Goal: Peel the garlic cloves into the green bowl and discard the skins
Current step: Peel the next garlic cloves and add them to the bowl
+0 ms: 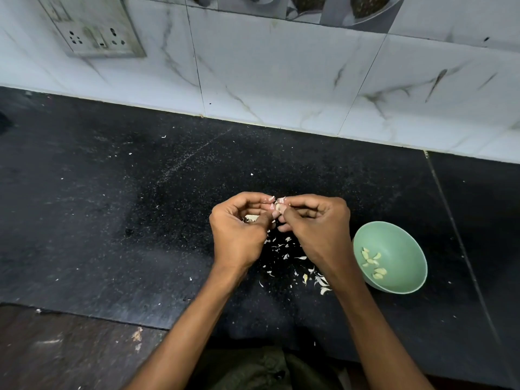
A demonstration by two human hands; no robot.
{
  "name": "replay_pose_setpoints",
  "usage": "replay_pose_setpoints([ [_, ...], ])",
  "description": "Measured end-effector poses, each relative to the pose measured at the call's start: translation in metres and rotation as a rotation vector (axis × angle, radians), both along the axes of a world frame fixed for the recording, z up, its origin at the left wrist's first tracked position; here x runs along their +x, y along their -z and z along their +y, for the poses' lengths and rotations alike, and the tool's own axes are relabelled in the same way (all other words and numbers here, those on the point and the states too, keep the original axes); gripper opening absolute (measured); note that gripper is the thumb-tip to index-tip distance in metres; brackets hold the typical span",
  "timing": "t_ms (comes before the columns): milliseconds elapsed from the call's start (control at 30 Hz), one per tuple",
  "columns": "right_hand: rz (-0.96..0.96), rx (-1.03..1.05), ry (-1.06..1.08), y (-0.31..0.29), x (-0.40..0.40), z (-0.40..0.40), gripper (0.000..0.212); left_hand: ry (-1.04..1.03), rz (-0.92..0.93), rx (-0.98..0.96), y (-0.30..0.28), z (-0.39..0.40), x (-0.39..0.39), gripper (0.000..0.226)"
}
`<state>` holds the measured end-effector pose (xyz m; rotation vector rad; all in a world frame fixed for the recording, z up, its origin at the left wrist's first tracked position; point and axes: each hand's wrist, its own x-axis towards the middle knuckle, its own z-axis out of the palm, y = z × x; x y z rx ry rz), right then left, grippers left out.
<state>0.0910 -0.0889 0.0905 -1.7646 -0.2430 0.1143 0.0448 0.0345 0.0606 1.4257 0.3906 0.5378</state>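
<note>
Hands (both pinching) on clove

The black counter lay bare across the left and centre of the frame, apart from fine specks, giving wide room up to the tiled wall that closed off the top. At lower centre the scattered skins littered the surface between the two forearms. The green bowl stood at lower right, just beside the right forearm. A socket plate sat on the wall at upper left.
</note>
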Motion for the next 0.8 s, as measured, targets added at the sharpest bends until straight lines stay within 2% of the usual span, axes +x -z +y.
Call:
replay_pose_setpoints([
  [133, -0.043, -0.006, 0.000, -0.0011, -0.0014, 0.0012, 0.030, -0.015, 0.019, 0.069, 0.0033, 0.0014, -0.0003, 0.022],
  [267, -0.048, -0.005, 0.003, -0.0006, -0.0021, 0.0019, 0.024, -0.015, 0.007, 0.106, 0.0034, 0.0026, -0.0009, 0.014],
  [467, 0.041, 0.089, 0.021, -0.0012, 0.0018, 0.0002, 0.011, 0.055, -0.025, 0.079, -0.0014, -0.0001, -0.0021, 0.023],
  [800, 0.001, 0.014, 0.082, -0.0032, -0.0015, 0.0038, 0.022, -0.035, -0.019, 0.155, -0.0040, -0.0050, -0.0019, 0.025],
])
